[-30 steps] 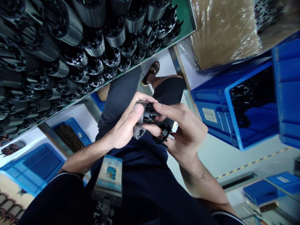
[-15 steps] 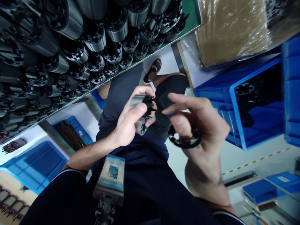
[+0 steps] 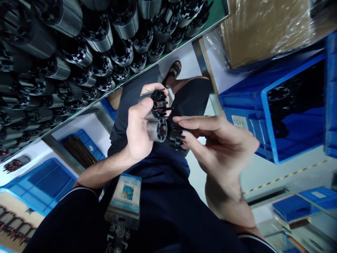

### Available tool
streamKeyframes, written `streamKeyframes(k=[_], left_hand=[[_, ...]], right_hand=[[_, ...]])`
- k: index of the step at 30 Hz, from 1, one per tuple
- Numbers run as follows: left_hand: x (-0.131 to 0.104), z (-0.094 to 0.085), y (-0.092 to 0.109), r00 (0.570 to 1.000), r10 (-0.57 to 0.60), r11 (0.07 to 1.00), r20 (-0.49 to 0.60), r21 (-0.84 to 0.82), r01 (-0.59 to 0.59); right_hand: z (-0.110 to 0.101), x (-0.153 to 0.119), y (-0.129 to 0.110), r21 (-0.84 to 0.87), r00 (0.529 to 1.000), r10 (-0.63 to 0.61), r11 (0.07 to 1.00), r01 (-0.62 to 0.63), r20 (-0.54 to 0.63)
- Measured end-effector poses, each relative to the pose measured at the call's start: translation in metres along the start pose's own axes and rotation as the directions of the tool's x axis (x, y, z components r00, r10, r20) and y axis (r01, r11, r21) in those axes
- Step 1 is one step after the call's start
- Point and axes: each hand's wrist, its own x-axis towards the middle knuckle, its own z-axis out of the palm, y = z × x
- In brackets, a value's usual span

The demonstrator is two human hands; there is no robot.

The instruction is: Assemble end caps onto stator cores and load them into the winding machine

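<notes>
My left hand (image 3: pixel 138 130) is closed around two metal motor stator cores, held side by side. The upper stator core (image 3: pixel 147 102) has a black plastic end piece (image 3: pixel 159 103) with prongs at its right end. Below it, the lower stator core (image 3: pixel 155 130) turns its slotted end face to the right. My right hand (image 3: pixel 222 140) pinches a black toothed plastic ring (image 3: pixel 176 137) between thumb and fingers. This ring is just right of the lower core's end; whether they touch I cannot tell.
Many stator cores (image 3: pixel 125 23) stand on a green-surfaced bench (image 3: pixel 217 24) at upper left. A blue crate (image 3: pixel 268 126) with black rings lies at right, below a plastic-wrapped cardboard box (image 3: pixel 252 35). Another blue bin (image 3: pixel 44 182) is at lower left.
My right hand has brought the black ring left, from around its thumb to a fingertip pinch by the cores. My left hand has risen slightly and turned the cores' ends rightward.
</notes>
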Motion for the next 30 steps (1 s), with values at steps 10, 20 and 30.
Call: streamKeyframes(k=[10,20,30], left_hand=[[0.002,0.011,0.002,0.973,-0.070,0.997,-0.218,0.005,0.073],[-0.001,0.012,-0.002,0.981,-0.083,0.997,-0.178,-0.008,0.083],[-0.003,0.002,-0.006,0.988,-0.101,0.995,-0.116,0.012,0.103]], right_hand=[[0.001,-0.004,0.009,0.106,0.986,-0.082,0.992,0.066,0.149],[0.009,-0.010,0.008,0.016,0.991,-0.130,0.991,0.130,0.017],[0.009,-0.012,0.011,-0.076,0.996,-0.082,0.993,0.085,0.047]])
